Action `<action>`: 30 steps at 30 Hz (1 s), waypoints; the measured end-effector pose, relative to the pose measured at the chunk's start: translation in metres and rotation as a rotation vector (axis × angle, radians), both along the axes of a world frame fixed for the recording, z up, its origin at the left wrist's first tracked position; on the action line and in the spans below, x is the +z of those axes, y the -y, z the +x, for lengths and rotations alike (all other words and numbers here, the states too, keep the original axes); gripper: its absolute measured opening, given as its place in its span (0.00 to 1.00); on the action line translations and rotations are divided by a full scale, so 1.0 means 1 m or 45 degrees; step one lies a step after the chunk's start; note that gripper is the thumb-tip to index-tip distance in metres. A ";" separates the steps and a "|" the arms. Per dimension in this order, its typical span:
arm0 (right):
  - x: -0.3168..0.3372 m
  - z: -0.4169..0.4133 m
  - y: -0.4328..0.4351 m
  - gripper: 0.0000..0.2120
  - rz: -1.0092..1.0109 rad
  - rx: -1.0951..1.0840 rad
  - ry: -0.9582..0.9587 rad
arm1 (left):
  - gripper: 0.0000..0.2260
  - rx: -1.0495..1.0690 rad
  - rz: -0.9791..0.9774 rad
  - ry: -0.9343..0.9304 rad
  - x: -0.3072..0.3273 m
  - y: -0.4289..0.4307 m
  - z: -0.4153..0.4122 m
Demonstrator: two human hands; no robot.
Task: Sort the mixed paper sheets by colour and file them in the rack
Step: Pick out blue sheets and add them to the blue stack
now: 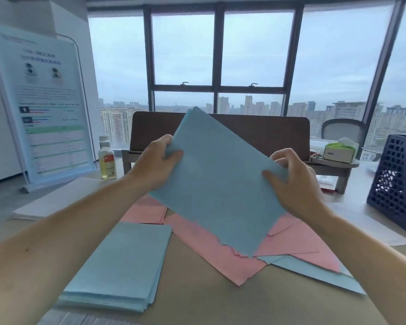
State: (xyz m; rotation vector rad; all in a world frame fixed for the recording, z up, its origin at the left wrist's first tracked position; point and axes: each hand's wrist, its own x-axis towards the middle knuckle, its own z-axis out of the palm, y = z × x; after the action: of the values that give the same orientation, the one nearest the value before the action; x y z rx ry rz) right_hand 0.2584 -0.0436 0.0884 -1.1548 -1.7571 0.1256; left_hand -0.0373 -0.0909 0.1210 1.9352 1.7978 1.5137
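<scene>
Above pink sheets [211, 249], both hands hold tilted blue sheets [220, 184].

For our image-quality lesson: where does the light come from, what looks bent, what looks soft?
Head view: daylight enters through the window behind, leaving the left hand, right hand and held blue sheets dim; the window frame bows near the edges; the poster text is too blurred to read.

A tall dark-framed window [185, 48] spans the far wall, grey daylight over city towers [256, 106], a mesh chair [342, 129] behind the desk [197, 301].
</scene>
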 end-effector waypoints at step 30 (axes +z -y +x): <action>-0.100 -0.222 0.056 0.05 -1.215 0.455 0.077 | 0.13 0.497 -0.703 0.201 -0.141 0.112 -0.244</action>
State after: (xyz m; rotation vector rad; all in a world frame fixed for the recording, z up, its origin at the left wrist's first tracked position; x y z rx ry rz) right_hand 0.0362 -0.0992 -0.0117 -1.4636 -1.9866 1.2606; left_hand -0.2809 -0.2026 -0.0200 1.2309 2.2940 1.0410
